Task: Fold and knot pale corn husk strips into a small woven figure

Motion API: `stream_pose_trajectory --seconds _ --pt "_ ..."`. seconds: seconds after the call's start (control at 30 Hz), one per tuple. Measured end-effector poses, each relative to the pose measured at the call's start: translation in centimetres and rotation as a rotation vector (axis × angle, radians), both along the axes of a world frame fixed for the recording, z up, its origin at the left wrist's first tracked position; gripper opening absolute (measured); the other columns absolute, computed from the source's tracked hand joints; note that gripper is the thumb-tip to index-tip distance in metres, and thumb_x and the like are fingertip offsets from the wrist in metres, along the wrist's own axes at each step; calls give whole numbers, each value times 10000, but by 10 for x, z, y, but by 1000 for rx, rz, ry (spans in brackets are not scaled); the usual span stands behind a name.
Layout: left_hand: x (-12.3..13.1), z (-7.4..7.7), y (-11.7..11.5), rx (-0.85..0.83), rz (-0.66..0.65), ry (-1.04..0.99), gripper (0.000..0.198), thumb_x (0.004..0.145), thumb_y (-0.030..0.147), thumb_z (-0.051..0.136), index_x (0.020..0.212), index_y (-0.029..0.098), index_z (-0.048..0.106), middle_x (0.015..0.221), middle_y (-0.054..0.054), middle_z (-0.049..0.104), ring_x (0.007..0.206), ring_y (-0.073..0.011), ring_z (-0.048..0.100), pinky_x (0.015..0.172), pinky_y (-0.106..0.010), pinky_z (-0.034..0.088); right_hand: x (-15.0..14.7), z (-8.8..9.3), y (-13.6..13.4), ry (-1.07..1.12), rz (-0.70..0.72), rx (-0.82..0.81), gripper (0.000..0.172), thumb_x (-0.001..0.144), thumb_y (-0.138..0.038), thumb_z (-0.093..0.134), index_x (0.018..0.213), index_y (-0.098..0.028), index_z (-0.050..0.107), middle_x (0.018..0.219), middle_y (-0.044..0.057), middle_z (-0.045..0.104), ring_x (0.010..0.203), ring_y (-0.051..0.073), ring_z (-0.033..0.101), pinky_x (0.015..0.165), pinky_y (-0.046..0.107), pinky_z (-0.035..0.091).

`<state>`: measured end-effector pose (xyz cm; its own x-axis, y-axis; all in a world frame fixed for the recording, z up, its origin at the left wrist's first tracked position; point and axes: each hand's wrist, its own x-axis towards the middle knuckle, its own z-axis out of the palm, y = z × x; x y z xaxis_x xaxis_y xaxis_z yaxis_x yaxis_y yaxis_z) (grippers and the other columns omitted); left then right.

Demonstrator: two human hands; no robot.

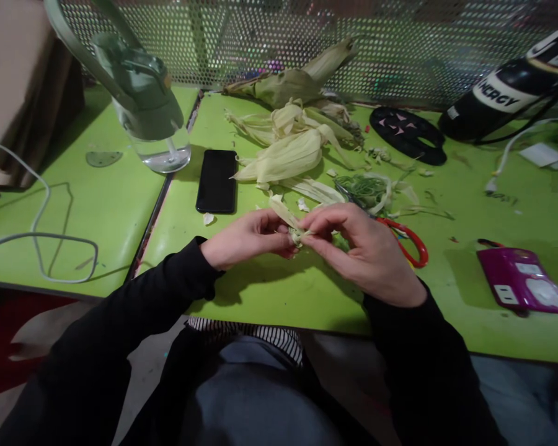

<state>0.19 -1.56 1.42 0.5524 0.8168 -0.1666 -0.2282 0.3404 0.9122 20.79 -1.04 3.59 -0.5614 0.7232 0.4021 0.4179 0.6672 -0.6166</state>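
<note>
Between my two hands is a small piece made of pale corn husk [284, 212], with a strip sticking up from a knotted part. My left hand [255, 238] pinches it from the left, thumb and fingers closed. From the right, my right hand [353, 248] pinches its other side between thumb and forefinger. Just beyond lie corn husks [283, 158], some peeled into strips. A tangle of thin green strands [365, 191] sits behind my right hand. Red-handled scissors [416, 251] lie beside that hand, their blades partly hidden.
A black phone [216, 181] and a water bottle [153, 118] stand left of the husks. A black palette-shaped plate [407, 135], a black bottle [502, 93] and a purple pouch [525, 279] are on the right. Perforated metal [204, 43] closes off the green table's back; a cable [41, 235] loops at left.
</note>
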Motion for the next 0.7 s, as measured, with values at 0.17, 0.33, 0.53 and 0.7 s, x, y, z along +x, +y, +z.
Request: stream_pose_trajectory --seconds 0.17,0.33,0.53,0.7 --pt "0 -1 1 -52 34 -44 182 762 186 766 884 112 652 808 -41 690 743 -121 662 833 -336 564 1 0 4 -32 -69 187 28 883 -224 681 892 -250 680 969 45 685 847 193 676 754 362 579" --pt "1 -1 1 -129 42 -51 178 763 163 764 877 119 635 800 -38 698 744 -120 669 871 -358 555 5 0 7 -128 21 207 110 912 -201 624 947 -267 706 1003 40 725 929 214 702 827 399 594" --pt "1 -3 0 -134 26 -33 145 763 125 744 865 108 643 802 -36 689 734 -120 669 896 -376 546 2 -1 7 -136 24 265 100 904 -185 634 915 -237 718 952 56 698 886 199 695 776 356 589" --pt "1 -6 2 -124 38 -56 142 774 104 719 902 108 659 816 -44 697 722 -108 654 861 -342 552 0 -4 3 -93 29 225 146 909 -175 633 1015 -267 671 901 14 726 801 176 691 730 330 574"
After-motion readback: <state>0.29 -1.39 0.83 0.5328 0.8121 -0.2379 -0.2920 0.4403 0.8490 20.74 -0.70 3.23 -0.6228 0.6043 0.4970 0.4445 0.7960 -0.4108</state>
